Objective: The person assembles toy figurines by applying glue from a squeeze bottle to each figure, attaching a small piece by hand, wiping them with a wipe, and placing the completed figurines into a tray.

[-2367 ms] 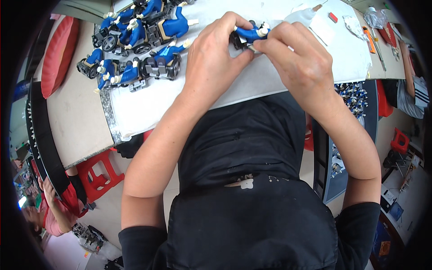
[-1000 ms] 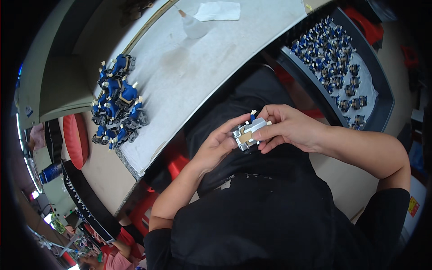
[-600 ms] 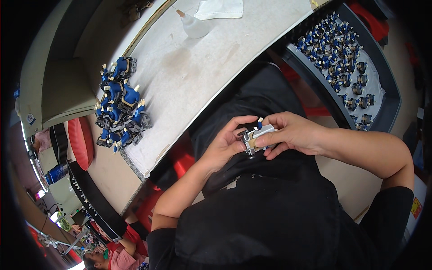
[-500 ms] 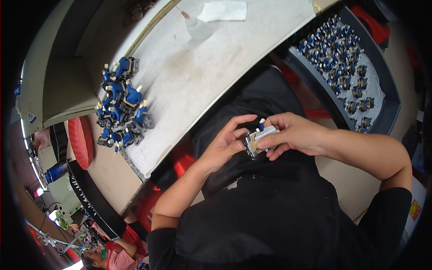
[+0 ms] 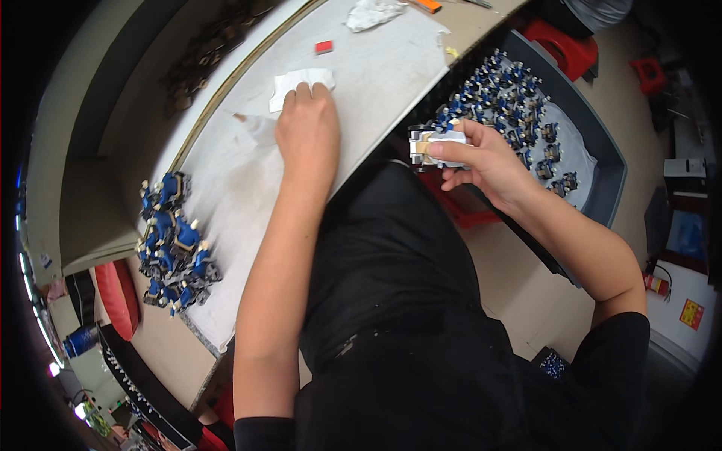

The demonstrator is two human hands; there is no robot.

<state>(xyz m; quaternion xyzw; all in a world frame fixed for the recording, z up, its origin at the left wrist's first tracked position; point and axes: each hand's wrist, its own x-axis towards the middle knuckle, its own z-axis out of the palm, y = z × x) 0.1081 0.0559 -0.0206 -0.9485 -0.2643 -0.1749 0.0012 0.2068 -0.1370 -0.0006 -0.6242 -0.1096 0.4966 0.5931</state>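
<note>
My left hand [image 5: 308,131] reaches over the worktable, fingers curled together on the near edge of a folded white cloth or paper [image 5: 283,84]. Their tips are hidden under the hand. Beside it, to the left, lies a small translucent squeeze bottle [image 5: 259,129] with a brownish tip. Out past the table's front edge, my right hand [image 5: 489,161] grips a small toy figure [image 5: 423,149] with grey wheel-like parts and a tan patch. The thumb presses on it, and a white piece sits against it. A bit of blue shows by the index finger.
Several blue and grey toy figures [image 5: 169,244] cluster at the table's left end. A dark grey tray [image 5: 611,169] holds many more at the right. A red block [image 5: 323,47], crumpled white material [image 5: 374,13] and an orange tool [image 5: 427,5] lie farther back. Red stools [image 5: 553,45] stand beyond.
My left hand has let go of the toy figure and gone forward to the white cloth. My right hand keeps the figure, now nearer the tray. The view has shifted right.
</note>
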